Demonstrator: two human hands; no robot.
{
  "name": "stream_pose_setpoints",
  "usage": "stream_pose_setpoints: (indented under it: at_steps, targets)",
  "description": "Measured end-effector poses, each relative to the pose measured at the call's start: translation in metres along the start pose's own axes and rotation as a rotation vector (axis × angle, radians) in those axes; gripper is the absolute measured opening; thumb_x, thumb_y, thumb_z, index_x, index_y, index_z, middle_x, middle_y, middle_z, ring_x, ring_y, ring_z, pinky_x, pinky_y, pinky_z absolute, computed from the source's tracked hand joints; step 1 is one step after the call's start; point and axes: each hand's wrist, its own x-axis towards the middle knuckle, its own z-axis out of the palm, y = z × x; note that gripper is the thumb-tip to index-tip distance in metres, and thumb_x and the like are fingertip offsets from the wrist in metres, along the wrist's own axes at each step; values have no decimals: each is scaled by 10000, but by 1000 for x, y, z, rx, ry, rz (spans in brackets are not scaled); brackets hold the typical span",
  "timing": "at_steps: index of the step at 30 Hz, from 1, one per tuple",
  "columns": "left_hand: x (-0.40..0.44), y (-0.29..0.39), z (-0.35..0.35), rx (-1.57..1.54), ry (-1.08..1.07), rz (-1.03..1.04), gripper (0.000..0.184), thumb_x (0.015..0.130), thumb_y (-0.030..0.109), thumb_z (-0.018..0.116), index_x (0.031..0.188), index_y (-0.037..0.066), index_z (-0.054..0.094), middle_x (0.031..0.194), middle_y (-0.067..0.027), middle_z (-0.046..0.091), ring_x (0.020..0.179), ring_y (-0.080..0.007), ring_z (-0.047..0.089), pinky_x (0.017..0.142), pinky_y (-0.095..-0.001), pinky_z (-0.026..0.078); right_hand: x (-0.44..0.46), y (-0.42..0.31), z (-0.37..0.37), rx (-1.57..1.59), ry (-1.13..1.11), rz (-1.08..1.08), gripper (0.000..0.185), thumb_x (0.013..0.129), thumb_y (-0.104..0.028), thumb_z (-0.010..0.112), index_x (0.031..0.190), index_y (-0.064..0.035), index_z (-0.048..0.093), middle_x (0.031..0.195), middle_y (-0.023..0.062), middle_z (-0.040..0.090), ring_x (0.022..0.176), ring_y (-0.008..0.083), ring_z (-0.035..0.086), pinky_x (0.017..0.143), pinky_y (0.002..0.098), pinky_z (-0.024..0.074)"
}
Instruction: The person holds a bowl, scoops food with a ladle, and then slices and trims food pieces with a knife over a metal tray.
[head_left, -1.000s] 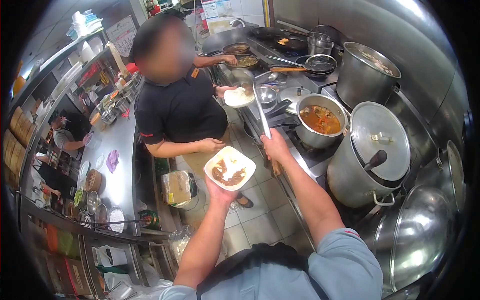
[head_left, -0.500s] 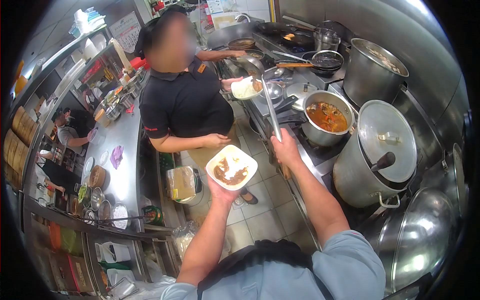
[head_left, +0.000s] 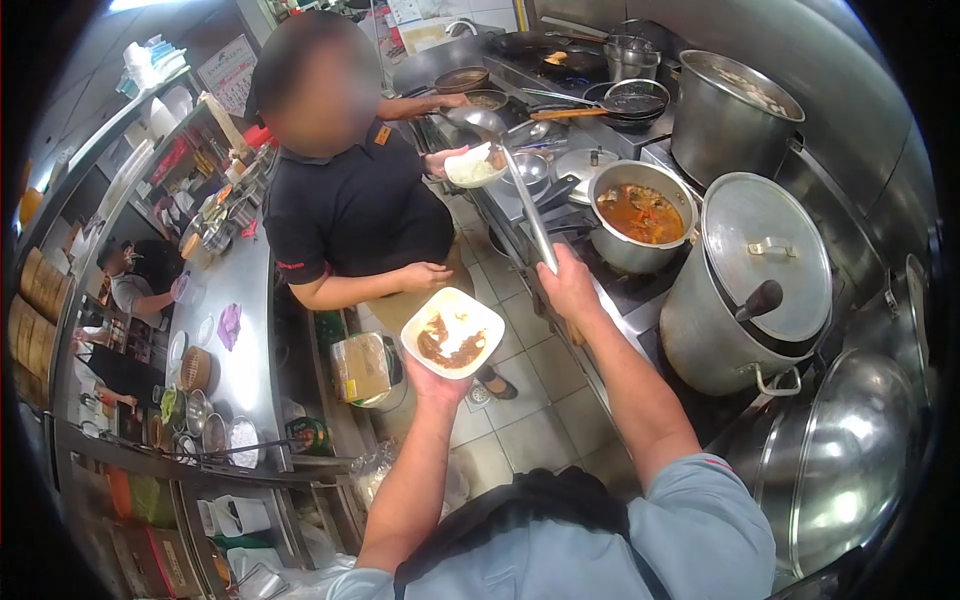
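The metal ladle (head_left: 514, 178) slants more than before, right fingers (head_left: 562, 276) clenched round its handle (head_left: 541, 240); left fingers (head_left: 437, 383) cup a smooth squarish bowl (head_left: 453, 334), underside hidden.

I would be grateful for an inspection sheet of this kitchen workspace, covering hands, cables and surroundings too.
Surface: steel counter bears bowls and a purple cloth.
Things in use: white bowl with brown sauce; long-handled ladle.
Clutter: cardboard box low beside the counter; pots and pans crowd the stove.
Hands: left hand supports the white bowl from below; right hand grips the ladle.
Cables: nothing clearly seen.
Surroundings: co-worker in a black shirt stands opposite, holding a dish.
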Motion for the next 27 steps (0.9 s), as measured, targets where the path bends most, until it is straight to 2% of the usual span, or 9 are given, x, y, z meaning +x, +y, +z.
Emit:
stream_pose_setpoints:
  at_steps: [7,9,12,14,16,18,22,25,27]
  targets:
    - [-8,-3,5,-12,41,16,604,1031,533,434,1411,93,597,1469,-128,593,1349,-387,549,1168,-607,407,0,-8,-8,1,-11,39,321,950,-188,660,1201,-4,581,990,319,700,982,532,664,838,538,524]
    - [-3,-3,-5,-19,40,13,603,1032,534,433,1408,92,600,1468,-135,595,1349,-395,550,1170,-613,404,10,0,-4,35,-45,69,281,969,-210,659,1191,-52,594,810,171,656,680,326,633,601,432,496]
    - [-3,4,-10,-1,32,30,596,1032,525,439,1406,91,602,1461,-146,601,1345,-406,553,1174,-623,399,2,-16,-8,439,-155,368,241,1003,-207,643,1211,-96,594,660,-18,518,443,74,464,376,274,379]
    - [-5,-2,-5,39,49,16,609,1012,538,474,1405,90,604,1443,-147,612,1326,-398,567,1148,-613,428,-10,-6,-15,915,-287,354,263,1021,-165,615,1263,-80,556,660,-29,484,453,77,433,384,270,378]
    - [-4,-3,-2,64,49,19,585,1021,517,475,1402,94,609,1437,-142,616,1323,-378,574,1144,-611,438,-35,-13,-42,1341,-398,449,279,1060,-229,562,1304,-93,551,672,-40,471,437,48,410,363,242,350]
    - [-5,-5,-2,74,72,22,580,1026,505,467,1402,86,607,1435,-141,617,1324,-374,573,1149,-608,435,-56,12,-46,1796,-608,402,295,1118,-252,461,1351,-92,546,700,-24,470,435,45,418,361,236,406]
    - [-14,-13,12,77,116,-18,547,1038,433,451,1400,51,600,1447,-153,607,1332,-391,561,1164,-621,410,-100,42,-61,2074,-607,397,353,1141,-288,412,1426,-116,530,708,-26,478,437,40,422,366,234,430]
    - [-11,-26,21,54,37,-83,561,1046,443,433,1422,57,588,1485,-161,581,1363,-411,537,1172,-640,394,-115,60,-78,2011,-435,494,373,1144,-307,407,1447,-128,528,685,-28,464,423,37,411,360,233,421]
    - [6,-15,-13,35,61,-42,592,1041,516,426,1435,107,592,1509,-165,560,1371,-427,523,1176,-661,372,-132,61,-71,1828,-393,580,368,1142,-300,410,1445,-133,534,666,-28,453,400,40,396,349,234,403]
